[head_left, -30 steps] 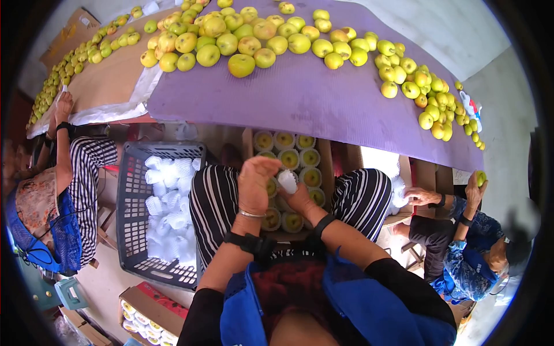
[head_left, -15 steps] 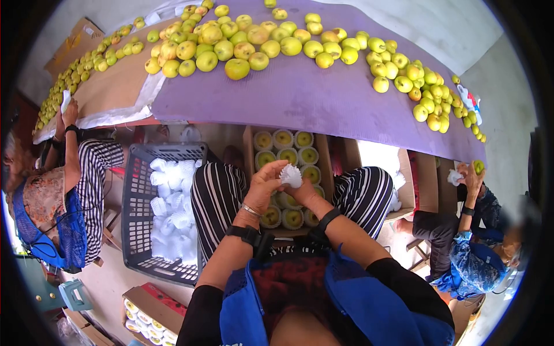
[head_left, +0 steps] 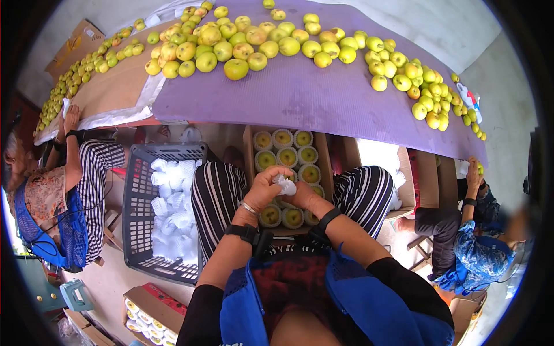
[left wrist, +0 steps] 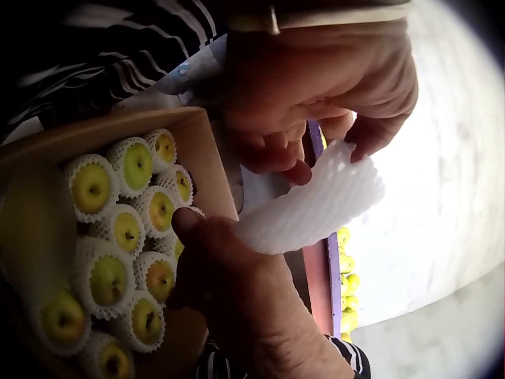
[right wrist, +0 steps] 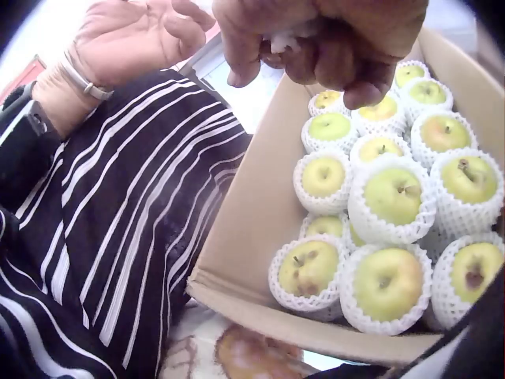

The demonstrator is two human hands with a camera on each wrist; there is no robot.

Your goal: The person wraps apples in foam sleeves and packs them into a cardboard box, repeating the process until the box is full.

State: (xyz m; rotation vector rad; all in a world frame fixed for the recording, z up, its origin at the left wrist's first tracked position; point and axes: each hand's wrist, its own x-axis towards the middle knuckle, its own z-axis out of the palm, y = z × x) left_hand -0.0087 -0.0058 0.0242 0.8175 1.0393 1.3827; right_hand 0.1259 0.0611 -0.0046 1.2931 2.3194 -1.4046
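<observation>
In the head view both hands meet above an open carton point(head_left: 328, 173) between the knees. A white foam net sleeve point(left wrist: 319, 201) spans the two hands. My left hand point(head_left: 264, 187), with a bracelet at the wrist, pinches the sleeve's open end between thumb and fingers. The right hand point(right wrist: 331, 43) curls around its other end; only a scrap of white foam shows between those fingers in the right wrist view. Beneath them, yellow-green apples point(right wrist: 392, 193) sit in rows in the carton, each in its own foam net sleeve, stems up.
A dark plastic crate point(head_left: 134, 219) of white foam sleeves point(head_left: 173, 207) stands to the left. Loose apples point(head_left: 235, 69) lie along a purple-covered table point(head_left: 300, 98) ahead. Another packed carton point(head_left: 153, 305) is at lower left. One person sits at each side.
The sleeve first stood in the right hand with the left hand raised beside it. The left hand has come to it, and the sleeve now lies tilted lower between both hands.
</observation>
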